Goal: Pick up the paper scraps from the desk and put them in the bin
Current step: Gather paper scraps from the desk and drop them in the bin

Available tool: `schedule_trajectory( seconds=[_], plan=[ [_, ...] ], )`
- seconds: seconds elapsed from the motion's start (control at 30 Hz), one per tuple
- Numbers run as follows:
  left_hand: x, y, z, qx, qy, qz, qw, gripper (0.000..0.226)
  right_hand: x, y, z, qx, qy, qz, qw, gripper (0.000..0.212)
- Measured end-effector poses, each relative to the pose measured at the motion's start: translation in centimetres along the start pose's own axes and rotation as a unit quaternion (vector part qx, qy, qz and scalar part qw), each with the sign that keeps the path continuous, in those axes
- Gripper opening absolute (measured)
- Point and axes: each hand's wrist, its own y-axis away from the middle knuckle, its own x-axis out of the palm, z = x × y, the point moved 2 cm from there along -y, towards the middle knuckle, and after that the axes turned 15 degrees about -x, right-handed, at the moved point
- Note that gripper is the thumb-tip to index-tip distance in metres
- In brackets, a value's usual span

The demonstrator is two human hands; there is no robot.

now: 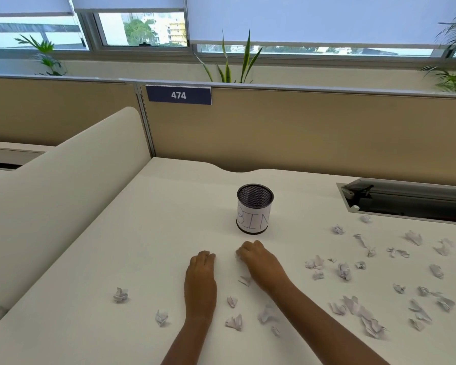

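Head view looks down on a white desk (148, 233). Both hands sit knuckles-up just in front of the bin (254, 209), a mesh cup with a paper label, upright mid-desk. Left hand (201, 270) is curled, fingers tucked under, can't tell if it's got anything. Right hand (258, 259) is closed around a scrap (238, 255) poking out by the fingers. Loads of scraps (344, 271) scattered right, a few near the forearms.
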Motion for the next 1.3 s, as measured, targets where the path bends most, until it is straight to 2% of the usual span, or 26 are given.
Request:
schedule_trajectory(
  seconds=[0.07, 0.13, 0.2, 0.27, 0.4, 0.47, 0.53, 0.67, 0.77, 0.87, 0.97, 1.07, 1.17, 1.3],
  plan=[
    [0.0, 0.1, -0.1, 0.001, 0.013, 0.011, 1.000, 0.044, 0.1, 0.7, -0.9, 0.011, -0.010, -0.004, 1.000, 0.029],
    [0.0, 0.2, -0.1, -0.006, 0.030, 0.031, 0.999, 0.041, -0.4, 1.2, -1.7, 0.058, -0.060, -0.032, 0.996, 0.022],
    [-0.1, 0.3, 0.0, -0.011, 0.041, 0.040, 0.998, 0.041, -1.8, 1.5, -2.5, 0.119, -0.136, -0.090, 0.979, 0.020],
    [-0.2, 0.4, -0.1, 0.001, 0.039, 0.042, 0.998, 0.044, -4.0, 1.6, -3.0, 0.140, -0.193, -0.173, 0.956, 0.018],
    [-0.6, 0.4, -0.4, 0.039, 0.030, 0.031, 0.998, 0.051, -9.9, -0.2, -3.3, 0.090, -0.181, -0.347, 0.916, 0.013],
    [-0.7, 0.4, -0.4, 0.049, 0.030, 0.027, 0.998, 0.052, -11.7, -1.7, -3.6, 0.066, -0.174, -0.388, 0.903, 0.013],
    [-0.7, 0.5, -0.4, 0.056, 0.029, 0.028, 0.998, 0.053, -12.1, -3.0, -4.0, 0.062, -0.167, -0.376, 0.909, 0.017],
    [-0.7, 0.4, -0.3, 0.062, 0.029, 0.021, 0.997, 0.058, -10.1, -3.9, -4.6, 0.070, -0.148, -0.269, 0.949, 0.026],
    [-0.3, 0.6, -0.1, 0.065, 0.041, 0.039, 0.996, 0.058, -9.1, -1.9, -3.9, 0.071, -0.117, -0.341, 0.930, 0.038],
    [-0.8, 0.1, -0.7, 0.033, 0.130, 0.047, 0.990, 0.044, -6.8, 1.2, -3.1, 0.089, -0.129, -0.378, 0.912, 0.037],
    [-2.4, -1.9, -3.8, 0.093, 0.164, 0.008, 0.982, 0.039, -3.4, 3.7, -2.4, 0.101, -0.188, -0.312, 0.926, 0.029],
    [-3.7, -4.9, -8.4, 0.153, 0.195, 0.006, 0.969, 0.035, -1.1, 5.0, -1.6, 0.118, -0.232, -0.242, 0.935, 0.022],
    [-3.8, -7.4, -11.8, 0.143, 0.204, 0.045, 0.967, 0.034, -0.1, 5.2, -0.6, 0.123, -0.229, -0.209, 0.943, 0.023],
    [-2.4, -9.0, -13.4, 0.095, 0.203, 0.166, 0.960, 0.043, 0.6, 5.0, 1.0, 0.107, -0.205, -0.130, 0.964, 0.036]
  ],
)
